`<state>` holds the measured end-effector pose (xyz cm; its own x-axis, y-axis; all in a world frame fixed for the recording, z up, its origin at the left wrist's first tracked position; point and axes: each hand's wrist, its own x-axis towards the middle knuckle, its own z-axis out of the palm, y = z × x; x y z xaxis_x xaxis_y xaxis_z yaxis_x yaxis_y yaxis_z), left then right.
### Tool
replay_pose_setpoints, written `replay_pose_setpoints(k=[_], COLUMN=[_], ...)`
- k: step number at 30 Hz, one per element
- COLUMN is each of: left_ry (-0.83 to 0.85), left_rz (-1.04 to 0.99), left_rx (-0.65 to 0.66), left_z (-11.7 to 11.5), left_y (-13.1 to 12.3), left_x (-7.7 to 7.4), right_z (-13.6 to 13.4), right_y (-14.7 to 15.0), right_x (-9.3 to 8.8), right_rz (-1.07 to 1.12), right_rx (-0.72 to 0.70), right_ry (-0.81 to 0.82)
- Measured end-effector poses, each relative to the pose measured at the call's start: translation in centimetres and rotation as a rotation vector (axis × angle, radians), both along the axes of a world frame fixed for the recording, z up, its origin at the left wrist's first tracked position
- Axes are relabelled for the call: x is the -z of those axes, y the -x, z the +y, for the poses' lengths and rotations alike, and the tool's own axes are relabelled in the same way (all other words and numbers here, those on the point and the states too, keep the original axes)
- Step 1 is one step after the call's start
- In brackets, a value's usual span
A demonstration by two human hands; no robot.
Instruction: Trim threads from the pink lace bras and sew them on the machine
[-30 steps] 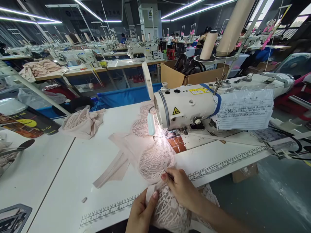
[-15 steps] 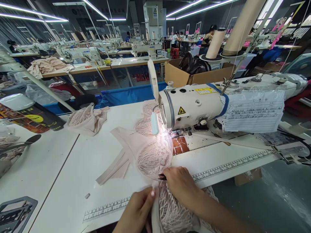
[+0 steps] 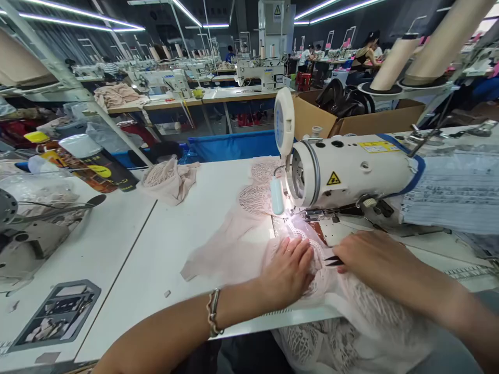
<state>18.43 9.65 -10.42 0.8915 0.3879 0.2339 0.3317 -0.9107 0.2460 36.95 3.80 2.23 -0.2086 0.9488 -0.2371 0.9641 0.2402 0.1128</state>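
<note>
My left hand [image 3: 288, 270] lies with fingers stretched over a pale pink lace bra piece [image 3: 255, 200] below the sewing machine's needle area. A chain bracelet [image 3: 213, 311] circles that wrist. Closed around small thread snips [image 3: 332, 261], my right hand [image 3: 370, 267] is just right of the left one; the dark pointed blades face left over the lace. More lace fabric [image 3: 300, 345] hangs off the table's front edge under my right arm. The lit needle area of the white sewing machine [image 3: 343, 171] is just beyond my left fingertips.
On the left are a spray can [image 3: 99, 163], a bottle [image 3: 78, 163] and a bundle of lace [image 3: 167, 179]. A cardboard box [image 3: 374, 122] with a black bag stands behind the machine. Thread cones [image 3: 395, 65] rise at right. Other people sit at machines farther back.
My left hand has moved up from the table's front edge onto the lace. My right hand with the snips has shifted right, pulling fabric with it. The view has turned left.
</note>
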Motion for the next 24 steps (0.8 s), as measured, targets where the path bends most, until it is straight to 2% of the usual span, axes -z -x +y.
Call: replay_pose_setpoints(k=[3, 6, 8, 10, 12, 14, 16, 18, 24], left_ry=[0.038, 0.079, 0.129, 0.153, 0.090, -0.069, -0.238, -0.338, -0.356], left_rz=[-0.010, -0.057, -0.094, -0.099, -0.064, -0.016, 0.000, -0.001, 0.000], left_rx=[0.007, 0.143, 0.216, 0.136, -0.042, -0.150, -0.167, -0.166, -0.158], left_z=[0.2, 2.3, 3.8, 4.7, 4.8, 4.3, 3.6, 2.9, 2.5], left_y=[-0.4, 0.5, 1.0, 0.9, 0.4, -0.1, -0.3, -0.1, 0.1], left_x=[0.1, -0.5, -0.8, -1.0, -1.0, -0.6, -0.1, 0.4, 0.9], right_z=[2.1, 4.1, 5.2, 5.9, 6.3, 6.2, 5.8, 5.3, 4.4], right_y=[-0.8, -0.4, 0.0, 0.1, 0.1, 0.2, 0.2, 0.4, 0.7], right_x=[2.8, 7.0, 9.4, 10.9, 11.6, 11.8, 11.8, 11.8, 12.4], right_rz=[-0.069, 0.159, 0.299, 0.347, 0.371, 0.410, 0.449, 0.483, 0.509], right_rx=[0.071, 0.238, 0.343, 0.379, 0.376, 0.363, 0.345, 0.313, 0.194], right_ry=[-0.125, -0.346, -0.412, -0.432, -0.441, -0.442, -0.461, -0.501, -0.628])
